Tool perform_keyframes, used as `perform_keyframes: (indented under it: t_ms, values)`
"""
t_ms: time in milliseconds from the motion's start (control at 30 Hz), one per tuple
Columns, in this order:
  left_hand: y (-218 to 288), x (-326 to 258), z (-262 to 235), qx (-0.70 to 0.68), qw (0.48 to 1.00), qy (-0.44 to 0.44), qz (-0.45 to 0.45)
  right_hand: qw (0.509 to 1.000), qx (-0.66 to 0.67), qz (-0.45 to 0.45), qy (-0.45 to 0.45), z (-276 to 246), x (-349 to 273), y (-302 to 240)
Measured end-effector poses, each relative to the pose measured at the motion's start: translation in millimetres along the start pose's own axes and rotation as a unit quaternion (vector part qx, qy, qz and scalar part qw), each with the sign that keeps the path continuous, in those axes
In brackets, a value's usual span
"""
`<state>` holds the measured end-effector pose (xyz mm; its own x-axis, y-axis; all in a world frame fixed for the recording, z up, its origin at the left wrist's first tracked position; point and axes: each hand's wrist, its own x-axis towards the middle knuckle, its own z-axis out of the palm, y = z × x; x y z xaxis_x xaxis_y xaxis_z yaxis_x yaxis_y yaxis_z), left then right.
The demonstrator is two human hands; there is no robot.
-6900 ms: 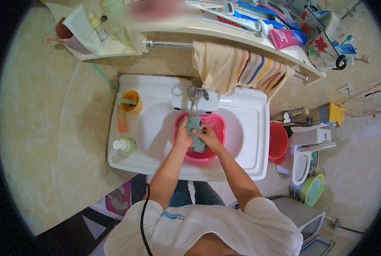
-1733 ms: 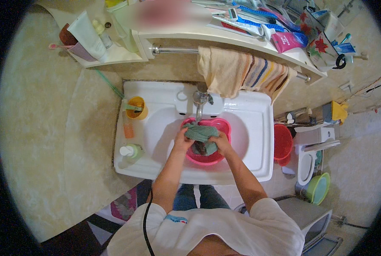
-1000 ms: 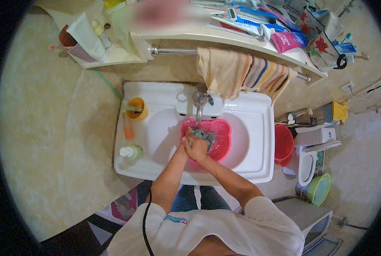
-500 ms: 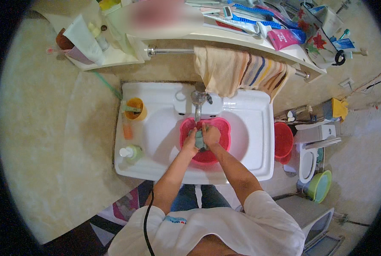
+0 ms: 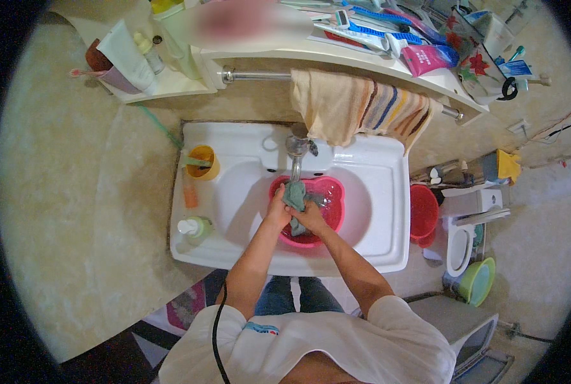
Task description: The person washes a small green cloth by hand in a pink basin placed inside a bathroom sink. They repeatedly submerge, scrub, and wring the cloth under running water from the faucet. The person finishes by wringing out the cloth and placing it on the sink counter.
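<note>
A wet grey-green cloth (image 5: 294,194) is bunched between my two hands over a pink basin (image 5: 342,203). My left hand (image 5: 278,208) grips its left side, with the fingers wrapped round it. My right hand (image 5: 308,217) is closed on the lower part, and a tail of cloth hangs below toward the basin. The basin stands in the white sink (image 5: 365,237) and holds water with ripples and bubbles at its right. Just under the spout of the metal faucet (image 5: 296,150) is the cloth's upper end. Whether water is running I cannot tell.
On the sink's left ledge stand a yellow cup (image 5: 212,168), an orange item (image 5: 190,195) and a pump bottle (image 5: 197,227). A striped towel (image 5: 356,105) hangs from a rail behind the faucet. Above is a cluttered shelf (image 5: 266,57). Red (image 5: 422,214) and green (image 5: 481,281) tubs stand at the right.
My hands have shifted slightly toward me and twisted round the cloth. More of the cloth shows now, its upper end raised under the spout. The right side of the basin's water has come into view.
</note>
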<state>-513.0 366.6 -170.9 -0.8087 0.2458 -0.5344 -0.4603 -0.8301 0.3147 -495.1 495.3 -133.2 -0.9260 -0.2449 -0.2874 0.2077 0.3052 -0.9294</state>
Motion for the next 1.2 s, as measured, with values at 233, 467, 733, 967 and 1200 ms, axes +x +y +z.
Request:
perform_keyframes:
  t_ms: [233,467,733,967,1200]
  values:
    - [10.1,-13.9,-12.8,-0.080,0.996,0.035,-0.030,0.968,0.190,0.054,-0.153,-26.4,-18.0,-22.2]
    - [13.6,-9.7,-17.8,-0.077,0.995,0.055,-0.040,0.985,0.152,-0.080,0.014,-27.9,-9.6,-21.7]
    - [-2.4,-30.2,26.4,0.015,0.999,0.021,0.026,0.943,-0.306,-0.104,0.077,31.1,-5.2,-36.8]
    - [-23.8,22.4,-22.4,-0.043,0.998,-0.028,-0.048,0.931,-0.307,-0.091,0.175,31.1,12.4,-12.9]
    - [-37.4,41.2,-53.8,-0.041,0.997,-0.045,-0.055,0.939,-0.316,-0.027,0.132,5.2,39.6,-14.3]
